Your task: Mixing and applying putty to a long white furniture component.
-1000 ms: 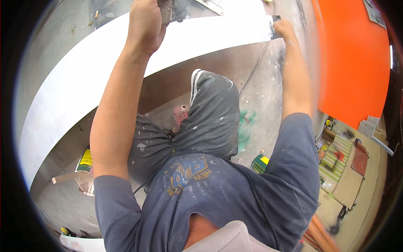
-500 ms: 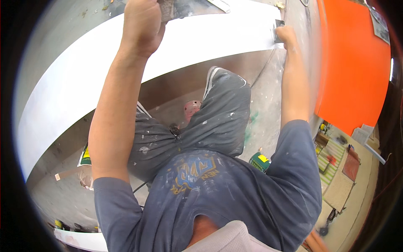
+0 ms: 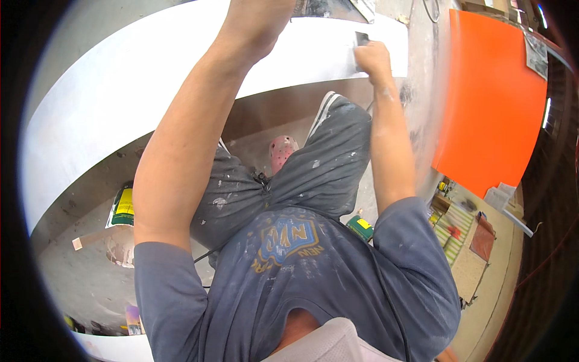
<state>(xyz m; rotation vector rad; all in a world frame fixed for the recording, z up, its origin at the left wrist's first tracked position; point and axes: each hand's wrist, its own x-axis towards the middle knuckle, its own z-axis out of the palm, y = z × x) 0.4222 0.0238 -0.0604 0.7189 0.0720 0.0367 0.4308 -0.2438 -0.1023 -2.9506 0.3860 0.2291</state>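
My right hand [image 3: 373, 57] gripped a small dark scraper [image 3: 362, 38] against the white panel [image 3: 120, 102], mostly smooth already; my left hand [image 3: 259, 18] was cut off, grip unclear.

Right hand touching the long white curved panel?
Touching. Head view: the right hand presses a small dark flat tool onto the long white curved panel, no gap visible.

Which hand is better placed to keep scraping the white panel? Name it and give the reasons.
The right hand, probably. It has a grip on a small dark scraper whose blade lies against the white panel. The left hand reaches to the picture's top edge, mostly cut off, and what it holds cannot be told.
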